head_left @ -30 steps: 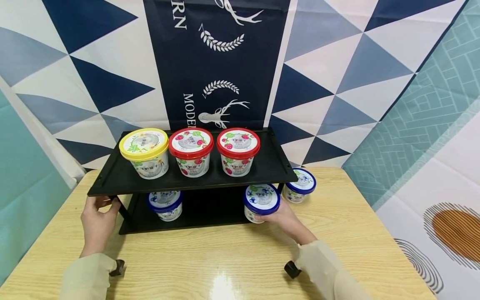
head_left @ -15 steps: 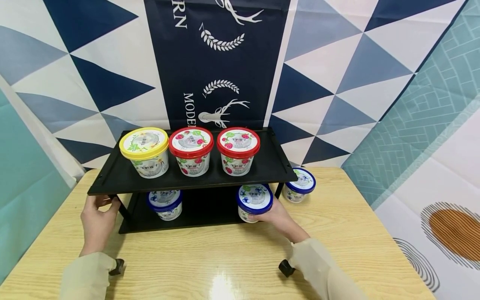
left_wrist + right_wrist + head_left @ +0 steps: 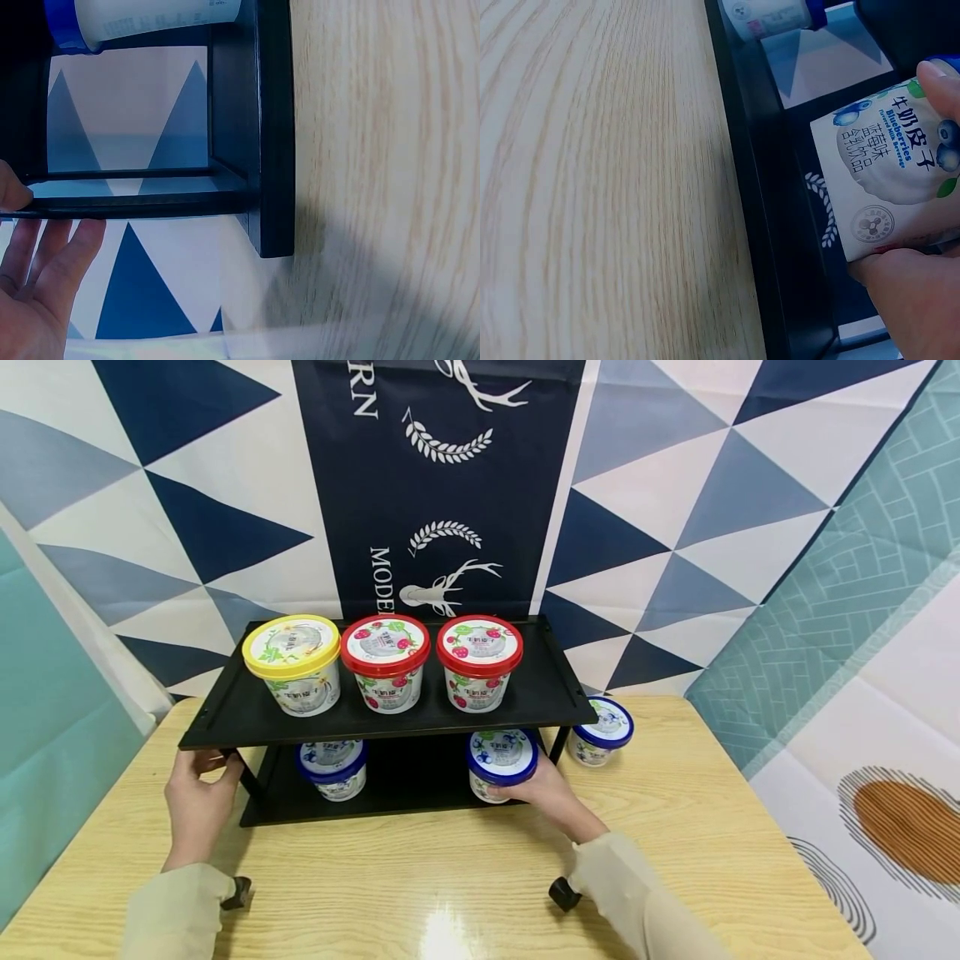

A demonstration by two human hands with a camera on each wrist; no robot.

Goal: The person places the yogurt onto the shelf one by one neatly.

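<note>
In the head view a black two-tier shelf [image 3: 551,681] stands on the table. My left hand [image 3: 198,802] grips its left front post [image 3: 135,205], thumb on one side and fingers on the other. At the right end of the lower tier, my right hand [image 3: 547,793] holds a blue-lidded tub [image 3: 501,756] of blueberry milk beverage. The right wrist view shows the thumb and palm around this tub [image 3: 892,157]; whether its base touches the tier is hard to tell. Another blue-lidded tub [image 3: 332,768] sits on the lower tier's left side.
On the upper tier stand a yellow-lidded tub [image 3: 292,664] and two red-lidded tubs, a left one [image 3: 386,664] and a right one [image 3: 480,664]. One more blue-lidded tub [image 3: 602,731] is on the wooden table [image 3: 360,885], right of the shelf. Patterned cloth [image 3: 480,485] hangs behind.
My right hand has moved left with the blue-lidded tub, bringing it further in from the shelf's right post. The left hand has kept its grip on the left post.
</note>
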